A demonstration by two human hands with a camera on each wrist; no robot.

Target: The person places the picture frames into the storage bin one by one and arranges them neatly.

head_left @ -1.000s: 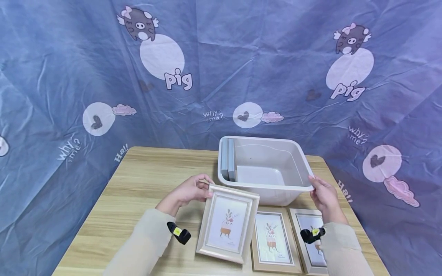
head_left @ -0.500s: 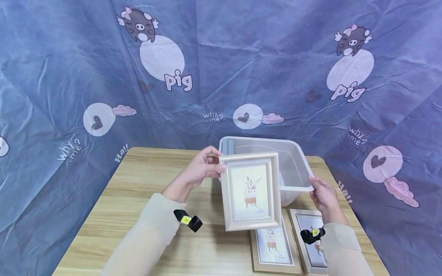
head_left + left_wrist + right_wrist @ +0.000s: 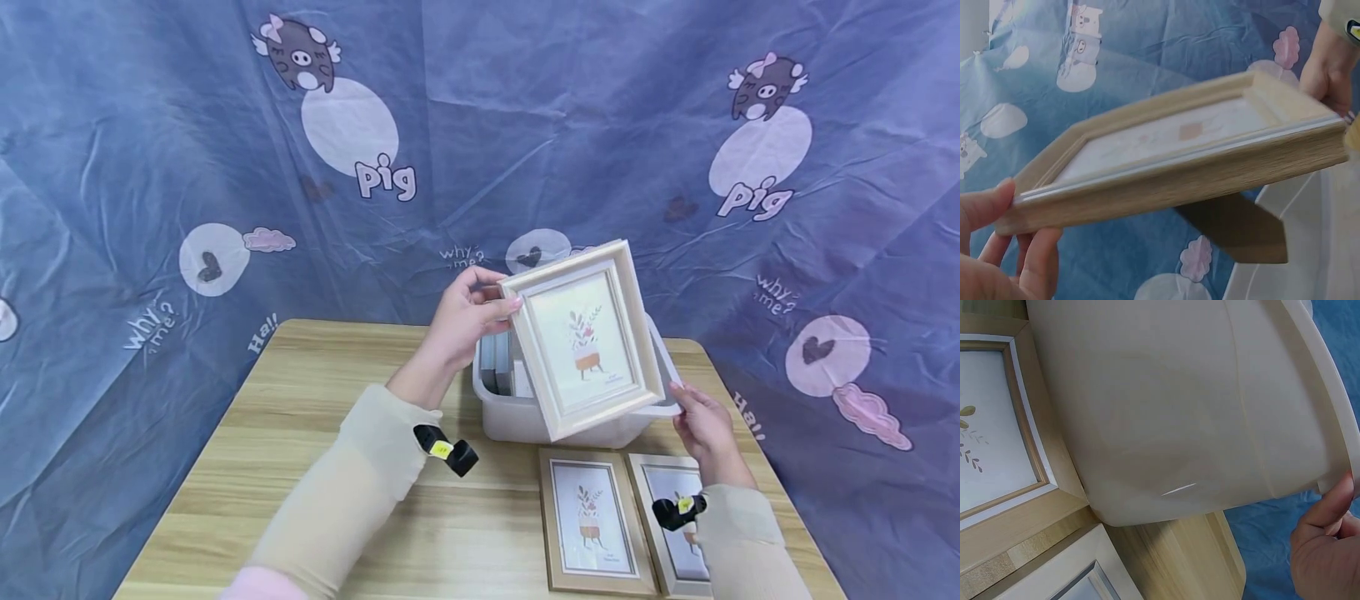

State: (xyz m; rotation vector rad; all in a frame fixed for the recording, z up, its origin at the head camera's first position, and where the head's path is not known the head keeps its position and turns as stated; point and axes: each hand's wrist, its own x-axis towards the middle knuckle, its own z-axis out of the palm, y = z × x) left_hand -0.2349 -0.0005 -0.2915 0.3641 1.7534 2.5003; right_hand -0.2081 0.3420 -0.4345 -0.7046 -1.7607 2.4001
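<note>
Head view: the left hand (image 3: 468,321) pinches the cream picture frame (image 3: 583,337) by its upper left corner, holding it tilted in the air above the plastic bin (image 3: 510,417), seemingly to clear the rim. The right hand (image 3: 701,429), fingers fairly straight, rests against the bin's near right rim, apparently steadying it on the desk (image 3: 315,400); two more frames (image 3: 588,521) lie flat in front.
</note>
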